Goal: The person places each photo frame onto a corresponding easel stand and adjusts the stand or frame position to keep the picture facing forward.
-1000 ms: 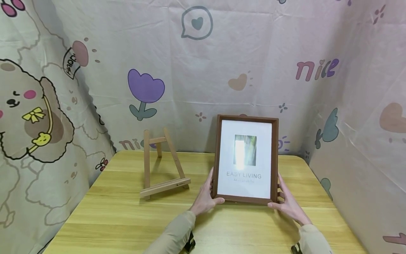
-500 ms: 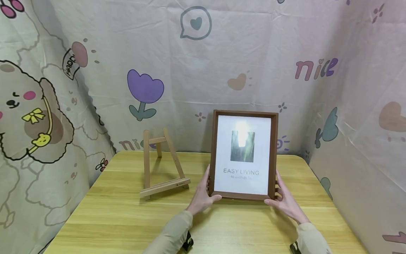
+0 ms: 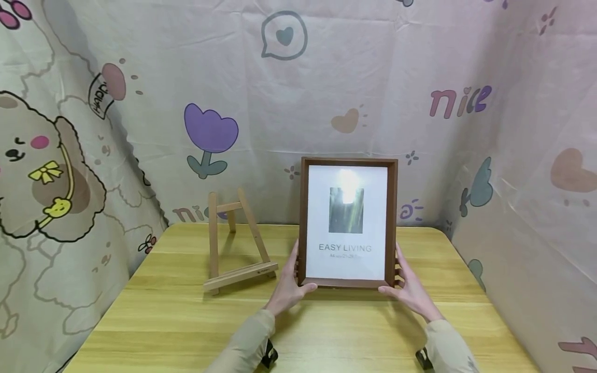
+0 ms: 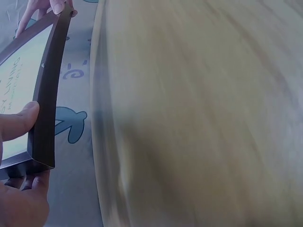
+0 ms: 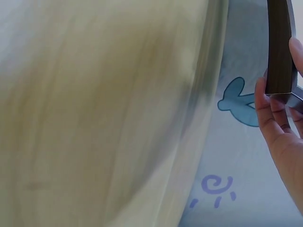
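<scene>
A brown picture frame point(image 3: 347, 264) stands upright between my hands, slightly above the table. Its white insert reads "EASY LIVING" under a small green picture, with a glare spot near the top. My left hand point(image 3: 286, 290) grips the lower left corner, thumb on the front and fingers around the side and back. At the lower right corner, my right hand point(image 3: 410, 292) holds it the same way. The left wrist view shows the frame's dark edge point(image 4: 48, 90) and my left thumb pressed on its front. Fingers of my right hand point(image 5: 286, 146) wrap behind a corner in the right wrist view.
To the left of the frame, a small wooden easel point(image 3: 240, 277) stands on the yellow wood-grain table point(image 3: 336, 331), its ledge angled. A printed cloth point(image 3: 280, 93) hangs behind the table and along both sides.
Both hands have carried the picture frame left and slightly upward, toward the easel. The glare has moved up across its front. The easel stays put; the head view has shifted a little.
</scene>
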Available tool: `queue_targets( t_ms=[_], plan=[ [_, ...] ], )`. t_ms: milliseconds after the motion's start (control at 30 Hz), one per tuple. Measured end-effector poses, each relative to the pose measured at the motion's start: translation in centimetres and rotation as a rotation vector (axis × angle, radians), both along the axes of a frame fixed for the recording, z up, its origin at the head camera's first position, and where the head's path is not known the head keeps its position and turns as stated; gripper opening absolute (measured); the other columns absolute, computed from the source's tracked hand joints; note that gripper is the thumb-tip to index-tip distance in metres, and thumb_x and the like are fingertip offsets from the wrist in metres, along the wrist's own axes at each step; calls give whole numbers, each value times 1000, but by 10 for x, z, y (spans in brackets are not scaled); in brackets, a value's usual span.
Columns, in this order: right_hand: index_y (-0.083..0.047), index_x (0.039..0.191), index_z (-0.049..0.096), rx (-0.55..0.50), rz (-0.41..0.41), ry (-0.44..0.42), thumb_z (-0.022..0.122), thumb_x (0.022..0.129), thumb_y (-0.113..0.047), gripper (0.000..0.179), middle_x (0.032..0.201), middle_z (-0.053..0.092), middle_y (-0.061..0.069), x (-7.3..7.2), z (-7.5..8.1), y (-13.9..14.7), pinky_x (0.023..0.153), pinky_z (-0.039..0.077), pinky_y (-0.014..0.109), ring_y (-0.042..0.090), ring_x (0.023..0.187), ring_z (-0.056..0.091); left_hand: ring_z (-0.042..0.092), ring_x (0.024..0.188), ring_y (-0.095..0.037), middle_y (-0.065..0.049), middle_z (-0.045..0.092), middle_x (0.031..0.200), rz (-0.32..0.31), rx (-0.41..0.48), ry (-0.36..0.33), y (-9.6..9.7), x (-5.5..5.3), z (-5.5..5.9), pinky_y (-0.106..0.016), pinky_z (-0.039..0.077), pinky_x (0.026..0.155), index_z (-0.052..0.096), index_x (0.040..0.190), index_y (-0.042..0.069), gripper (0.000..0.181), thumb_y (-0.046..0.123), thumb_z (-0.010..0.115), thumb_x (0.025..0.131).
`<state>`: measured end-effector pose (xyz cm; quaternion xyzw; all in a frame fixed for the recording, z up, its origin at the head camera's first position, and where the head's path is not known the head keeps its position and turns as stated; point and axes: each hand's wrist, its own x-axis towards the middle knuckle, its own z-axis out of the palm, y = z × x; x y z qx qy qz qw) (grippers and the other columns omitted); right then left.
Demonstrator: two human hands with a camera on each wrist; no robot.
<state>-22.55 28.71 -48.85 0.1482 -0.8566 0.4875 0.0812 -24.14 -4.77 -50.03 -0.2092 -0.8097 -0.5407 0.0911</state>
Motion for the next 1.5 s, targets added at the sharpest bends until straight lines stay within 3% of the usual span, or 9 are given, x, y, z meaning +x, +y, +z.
queue_targets(
  t_ms=[267,600,867,1067,1367,1500],
  plan=[
    [-30,163,-2,-8,6,-2,84,77,-2,125,139,46,28,-8,3,-12,77,57,24,32,100,64,52,132,-32,-15,36,162,54,-14,31,-11,-1,3,-46,54,100,5,164,21,120,6,86,77],
    [-28,163,-4,-7,26,0,83,76,1,127,142,43,30,-18,8,-27,81,57,22,30,100,64,56,124,-31,-15,40,159,101,-14,61,-24,-1,8,-40,56,96,8,164,19,122,5,88,73],
    [-25,163,-4,-28,75,16,83,76,1,126,142,44,31,-29,9,-38,79,59,26,23,97,63,53,128,-37,-16,26,167,115,-2,36,-35,0,13,-51,54,97,7,164,22,121,5,87,75],
    [-25,163,-2,-38,97,4,83,76,1,125,137,48,29,-35,13,-48,83,60,29,29,102,65,51,129,-39,-17,25,167,135,-7,38,-46,1,15,-55,52,99,6,164,23,121,5,87,76],
    [-23,163,-5,-64,153,11,81,76,6,125,139,46,30,-46,17,-65,80,61,32,35,102,63,35,145,-48,-20,14,169,154,-13,35,-63,3,20,-64,49,103,4,164,20,119,9,85,78],
    [-22,163,-5,-76,182,16,80,76,8,126,137,46,29,-50,19,-74,80,61,33,35,101,63,38,142,-47,-21,14,169,169,-13,18,-71,5,21,-65,46,105,3,164,22,119,8,85,79]
  ],
)
